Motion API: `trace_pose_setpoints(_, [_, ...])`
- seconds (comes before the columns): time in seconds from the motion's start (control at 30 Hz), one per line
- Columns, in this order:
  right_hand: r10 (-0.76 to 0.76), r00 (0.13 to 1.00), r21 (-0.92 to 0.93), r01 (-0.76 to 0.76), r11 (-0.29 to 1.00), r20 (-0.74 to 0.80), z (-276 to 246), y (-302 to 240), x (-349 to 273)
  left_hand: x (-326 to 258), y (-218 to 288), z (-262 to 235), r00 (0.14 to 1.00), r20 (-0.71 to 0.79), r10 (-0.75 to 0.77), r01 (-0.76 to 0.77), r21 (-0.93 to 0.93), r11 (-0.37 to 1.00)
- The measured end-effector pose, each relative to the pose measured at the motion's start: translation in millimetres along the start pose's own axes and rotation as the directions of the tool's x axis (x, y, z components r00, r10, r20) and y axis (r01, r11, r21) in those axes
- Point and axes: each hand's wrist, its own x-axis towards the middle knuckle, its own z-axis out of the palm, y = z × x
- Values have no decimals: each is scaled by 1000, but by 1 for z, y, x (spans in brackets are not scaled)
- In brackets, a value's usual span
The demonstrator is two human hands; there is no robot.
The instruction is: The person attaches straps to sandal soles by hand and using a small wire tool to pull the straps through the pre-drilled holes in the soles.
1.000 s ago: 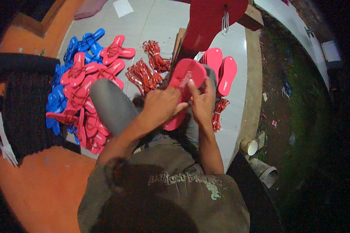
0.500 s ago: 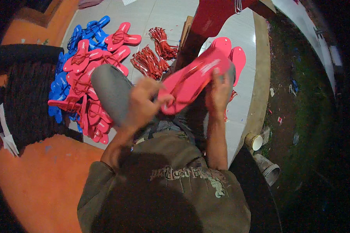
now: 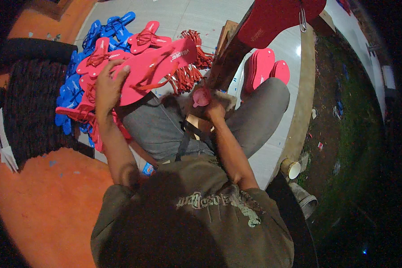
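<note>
My left hand (image 3: 108,87) grips a pink flip-flop (image 3: 136,82) by one end, thumb on its top face. A red strap (image 3: 152,79) is fitted to this flip-flop, which is tilted over my left knee. Between my knees, my right hand (image 3: 215,110) is low beside a small pink cup-like thing (image 3: 201,97); its fingers are mostly hidden, so I cannot see whether it holds that. Bundles of red straps (image 3: 187,80) lie on the floor just beyond the held flip-flop.
A pile of strapped pink flip-flops (image 3: 94,58) lies at the left, with blue flip-flops (image 3: 69,94) behind and beside it. Pink soles (image 3: 260,67) are stacked beyond my right knee. A dark upright post (image 3: 230,58) stands ahead, near a large red sole shape (image 3: 272,24) with a metal clip (image 3: 303,20).
The flip-flop has gone from between both hands to my left hand alone, moving left. My right hand has let go of it and come down between my knees.
</note>
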Motion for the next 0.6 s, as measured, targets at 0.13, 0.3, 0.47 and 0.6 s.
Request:
trace_pose_setpoints(0.13, [-111,992,13,112,994,-57,-41,-10,-7,8,-26,26,989,129,72,-92,158,983])
trace_pose_setpoints(0.3, [20,997,404,14,915,-79,-179,-47,-64,-13,-48,125,793,609,-12,-137,199,970])
trace_pose_setpoints(0.47, [-33,994,376,69,924,-101,-184,-42,-61,-55,-83,224,701,711,-54,-284,348,893])
trace_pose_setpoints(0.6, [-122,986,385,156,910,-111,-169,-59,-57,-72,-107,240,636,764,-105,-395,439,807])
